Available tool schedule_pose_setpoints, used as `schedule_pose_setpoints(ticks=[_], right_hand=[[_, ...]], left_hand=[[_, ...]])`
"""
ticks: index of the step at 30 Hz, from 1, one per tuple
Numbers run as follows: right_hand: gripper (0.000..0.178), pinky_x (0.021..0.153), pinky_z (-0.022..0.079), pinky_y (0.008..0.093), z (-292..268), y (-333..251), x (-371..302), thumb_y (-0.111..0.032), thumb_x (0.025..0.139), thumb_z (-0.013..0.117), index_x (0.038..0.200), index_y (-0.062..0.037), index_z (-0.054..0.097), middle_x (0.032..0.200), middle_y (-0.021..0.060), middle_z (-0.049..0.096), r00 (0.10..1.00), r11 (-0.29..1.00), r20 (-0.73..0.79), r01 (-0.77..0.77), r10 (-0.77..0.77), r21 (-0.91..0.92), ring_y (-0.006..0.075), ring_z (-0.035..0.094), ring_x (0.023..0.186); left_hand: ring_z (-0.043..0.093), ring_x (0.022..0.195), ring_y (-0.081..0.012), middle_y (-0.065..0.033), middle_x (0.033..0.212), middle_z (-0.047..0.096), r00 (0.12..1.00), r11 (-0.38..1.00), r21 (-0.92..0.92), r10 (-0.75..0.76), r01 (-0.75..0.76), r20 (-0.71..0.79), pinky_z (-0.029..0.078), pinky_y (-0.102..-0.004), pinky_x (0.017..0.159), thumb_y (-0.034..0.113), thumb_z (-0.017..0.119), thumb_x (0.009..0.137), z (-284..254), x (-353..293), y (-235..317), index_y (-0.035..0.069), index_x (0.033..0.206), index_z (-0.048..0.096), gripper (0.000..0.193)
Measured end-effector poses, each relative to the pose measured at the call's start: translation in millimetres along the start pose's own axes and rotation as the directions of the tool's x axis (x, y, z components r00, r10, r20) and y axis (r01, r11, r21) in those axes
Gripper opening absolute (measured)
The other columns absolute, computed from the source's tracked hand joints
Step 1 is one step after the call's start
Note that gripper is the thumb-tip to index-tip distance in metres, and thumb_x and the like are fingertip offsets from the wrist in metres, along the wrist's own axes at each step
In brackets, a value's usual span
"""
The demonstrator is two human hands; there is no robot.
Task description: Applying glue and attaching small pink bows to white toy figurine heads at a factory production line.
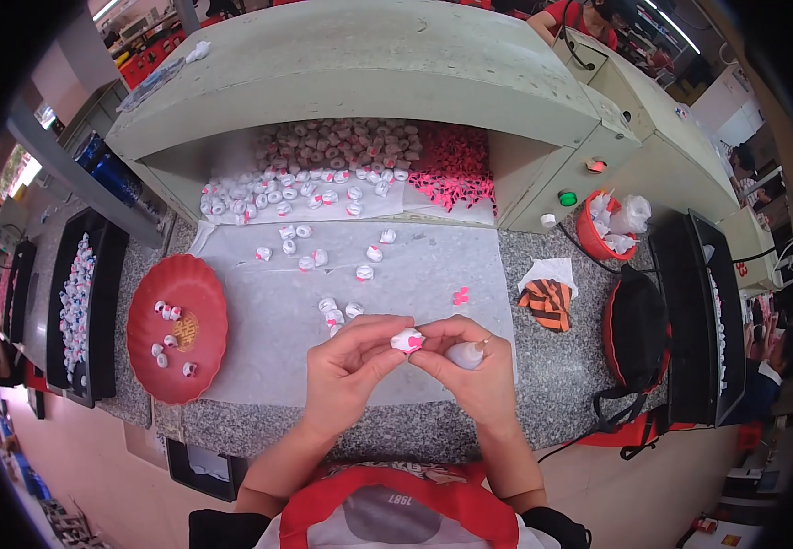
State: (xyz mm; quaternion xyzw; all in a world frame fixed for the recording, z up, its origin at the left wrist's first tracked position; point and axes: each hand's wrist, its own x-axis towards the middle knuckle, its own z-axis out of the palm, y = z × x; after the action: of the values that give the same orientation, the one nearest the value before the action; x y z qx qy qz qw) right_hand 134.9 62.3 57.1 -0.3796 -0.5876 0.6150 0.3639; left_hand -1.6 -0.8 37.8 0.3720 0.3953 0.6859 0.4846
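Observation:
Between the fingertips of both hands, over the paper-covered worktop, is a small white rounded piece (407, 341) with a pink bow-like part on it. My left hand (346, 373) pinches it from the left with thumb and index finger. From the other side my right hand (482, 380) has thumb and fingers at it too. That same right hand also holds a small translucent squeeze bottle (465, 355) with a thin tip, tucked in its fingers. Just beyond my left hand lie several similar white pieces (327, 304). A few loose pink parts (460, 296) rest on the paper (433, 261).
A greenish metal hood (351, 82) arches over heaped white pieces (342, 146) and pink parts (456, 165). Left stands a red scalloped dish (145, 284) with a few pieces. A striped cloth (546, 302), red basket (589, 229), black bag (634, 320) and black trays (90, 366) flank the worktop.

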Motion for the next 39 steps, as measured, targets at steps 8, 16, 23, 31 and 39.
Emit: schedule_pose_setpoints(ticks=[8, 16, 23, 31, 39], right_hand=[[0.019, 0.059, 0.041, 0.0188, -4.4, 2.6, 1.3, 0.003, 0.066, 0.07, 0.083, 0.0004, 0.062, 0.075, 0.0025, 0.059, 0.996, 0.994, -0.006, 0.085, -0.085, -0.075, 0.007, 0.053, 0.068], [0.015, 0.062, 0.043, 0.0212, -2.3, 6.8, 1.1, 0.002, 0.066, 0.069, 0.08, 0.0014, 0.063, 0.077, 0.0057, 0.059, 0.991, 0.981, -0.018, 0.13, -0.133, -0.142, 0.0102, 0.055, 0.07], [0.024, 0.066, 0.046, 0.0254, 4.2, 8.0, -0.5, 0.004, 0.065, 0.069, 0.088, -0.0002, 0.06, 0.088, 0.0095, 0.059, 0.939, 0.929, 0.013, 0.343, -0.344, -0.136, 0.0141, 0.057, 0.076], [0.024, 0.065, 0.047, 0.025, -6.7, 26.4, 5.9, 0.005, 0.066, 0.068, 0.087, -0.0004, 0.059, 0.088, 0.0122, 0.059, 0.936, 0.943, 0.125, 0.322, -0.33, 0.086, 0.016, 0.057, 0.077], [0.021, 0.055, 0.047, 0.0237, -7.8, 30.6, 11.0, 0.002, 0.071, 0.065, 0.09, 0.0019, 0.056, 0.087, 0.0135, 0.059, 0.954, 0.966, 0.255, 0.097, -0.158, 0.239, 0.015, 0.057, 0.07]], left_hand=[[0.054, 0.097, -0.019, -0.0148, 0.108, 0.051, 0.994, 0.957, 0.271, 0.11, -0.101, -0.02, 0.046, -0.0271, 0.082, -0.009, 0.051, 0.079, 11.6, -2.7, -0.7, -0.005, 0.104, 0.055, 0.025], [0.056, 0.093, -0.0184, -0.013, 0.102, 0.055, 0.996, 0.986, 0.162, 0.059, -0.046, -0.073, 0.045, -0.0269, 0.082, -0.006, 0.052, 0.08, 8.7, -1.7, -5.9, -0.005, 0.104, 0.055, 0.024], [0.058, 0.086, -0.014, -0.0097, 0.088, 0.059, 0.958, 0.935, -0.254, -0.276, 0.248, -0.08, 0.048, -0.0243, 0.075, -0.002, 0.055, 0.08, -2.1, 3.1, -1.1, -0.004, 0.106, 0.051, 0.026], [0.06, 0.082, -0.0163, -0.0098, 0.086, 0.058, 0.999, 0.997, 0.078, -0.027, 0.024, 0.04, 0.05, -0.025, 0.073, -0.008, 0.058, 0.076, -1.5, -4.8, 0.9, -0.005, 0.097, 0.051, 0.023], [0.062, 0.078, -0.0206, -0.0163, 0.086, 0.06, 0.998, 0.981, 0.187, -0.053, 0.056, -0.017, 0.052, -0.0257, 0.065, -0.01, 0.061, 0.072, -2.7, -7.6, 3.0, -0.005, 0.089, 0.049, 0.021]])
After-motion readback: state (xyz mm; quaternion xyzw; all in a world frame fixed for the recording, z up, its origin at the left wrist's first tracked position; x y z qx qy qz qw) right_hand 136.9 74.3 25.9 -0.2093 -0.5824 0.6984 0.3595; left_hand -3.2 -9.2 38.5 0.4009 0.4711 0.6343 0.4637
